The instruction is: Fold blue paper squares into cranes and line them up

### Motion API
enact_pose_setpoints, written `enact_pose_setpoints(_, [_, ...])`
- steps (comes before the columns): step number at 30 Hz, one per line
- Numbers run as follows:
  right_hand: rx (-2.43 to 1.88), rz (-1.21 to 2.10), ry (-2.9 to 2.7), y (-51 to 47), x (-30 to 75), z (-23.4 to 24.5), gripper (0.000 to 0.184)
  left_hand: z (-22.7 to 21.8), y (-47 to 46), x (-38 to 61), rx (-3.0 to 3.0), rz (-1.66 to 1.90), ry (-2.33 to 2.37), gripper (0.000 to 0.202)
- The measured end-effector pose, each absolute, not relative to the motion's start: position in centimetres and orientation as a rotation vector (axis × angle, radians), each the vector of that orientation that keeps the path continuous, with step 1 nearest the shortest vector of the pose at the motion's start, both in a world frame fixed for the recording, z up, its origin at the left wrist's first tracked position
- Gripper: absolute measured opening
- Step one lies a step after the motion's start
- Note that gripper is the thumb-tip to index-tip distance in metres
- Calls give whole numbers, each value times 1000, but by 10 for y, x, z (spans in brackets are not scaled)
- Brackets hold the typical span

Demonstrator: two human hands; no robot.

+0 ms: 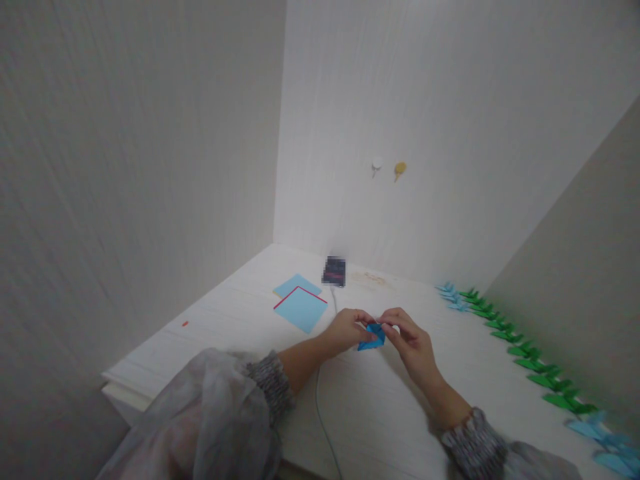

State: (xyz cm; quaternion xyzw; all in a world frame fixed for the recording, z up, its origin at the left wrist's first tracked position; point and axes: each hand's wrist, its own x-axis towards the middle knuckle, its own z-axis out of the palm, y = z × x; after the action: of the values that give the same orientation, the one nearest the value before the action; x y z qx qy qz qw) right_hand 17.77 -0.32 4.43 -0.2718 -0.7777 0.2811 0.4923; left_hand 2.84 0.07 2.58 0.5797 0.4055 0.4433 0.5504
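Observation:
A small piece of folded blue origami paper [370,339] is held in the air over the white table, between both hands. My left hand [349,331] grips its left side, thumb on the front face and fingers behind. My right hand [411,340] pinches its upper right edge between thumb and fingertips. The paper's back side is hidden by my fingers. Left of my hands lie light blue paper squares [301,312] in a stack, with a red edge showing along the top one.
Several green folded-paper figures [525,350] line the right wall, with light blue ones [453,298] at both ends. A dark, pixelated device [334,271] stands at the back, its cable [320,407] running under my left arm. An orange-red scrap [185,323] lies left. Two hooks [400,168] are on the wall.

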Motion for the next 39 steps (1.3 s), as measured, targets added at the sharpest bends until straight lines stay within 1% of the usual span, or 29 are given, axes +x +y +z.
enact_pose_setpoints(3, [-644,758,-1888,-2,180,45,9,27,0,28,1391,1017,977,34])
enact_pose_setpoints(9, [-656,860,-1984,-2,187,51,14,25,1,27,1359,921,919,35])
enact_pose_setpoints(14, [-676,884,-2087,-2,194,58,20,24,0,28,1387,855,926,35])
enact_pose_setpoints(18, [-693,876,-2100,-2,192,58,20,25,0,28,1435,887,1000,33])
enact_pose_setpoints(23, [-759,725,-2056,3,184,47,14,22,3,28,1527,1019,1139,30])
enact_pose_setpoints(27, [-938,532,-1963,7,181,38,19,22,3,28,1554,1098,1206,28])
enact_pose_setpoints(30, [-991,441,-1945,5,180,40,16,24,2,28,1548,1110,1224,26])
enact_pose_setpoints(39, [-904,400,-1988,-1,177,47,18,24,2,28,1548,1086,1248,27])
